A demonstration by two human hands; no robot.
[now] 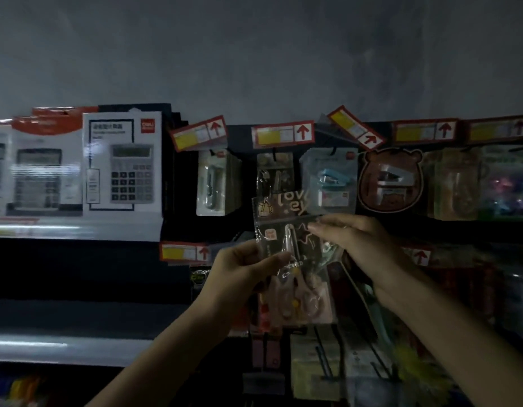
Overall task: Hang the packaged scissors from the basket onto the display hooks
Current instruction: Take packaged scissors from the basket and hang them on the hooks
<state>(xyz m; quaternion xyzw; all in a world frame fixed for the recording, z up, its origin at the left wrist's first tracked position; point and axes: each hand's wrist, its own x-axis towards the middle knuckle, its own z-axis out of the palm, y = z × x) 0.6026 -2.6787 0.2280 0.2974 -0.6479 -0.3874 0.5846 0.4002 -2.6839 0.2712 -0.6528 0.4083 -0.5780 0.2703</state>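
A dim shop display wall, with five red-and-yellow price tags (283,135) in a row above the fingers. One packaged scissors (289,248) is held in front of the hooks, its long axis nearly upright, blade tips up and pale handles down. The pack is a glossy clear plastic sleeve over dark printed card. The left hand (242,268) pinches the pack's left edge; the right hand (363,242) pinches its upper right edge between narrow fingers (319,227). Far left of the fingers stand three boxed calculators (122,163).

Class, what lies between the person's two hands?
The packaged scissors, held by the left hand and the right hand, seen in the head view.
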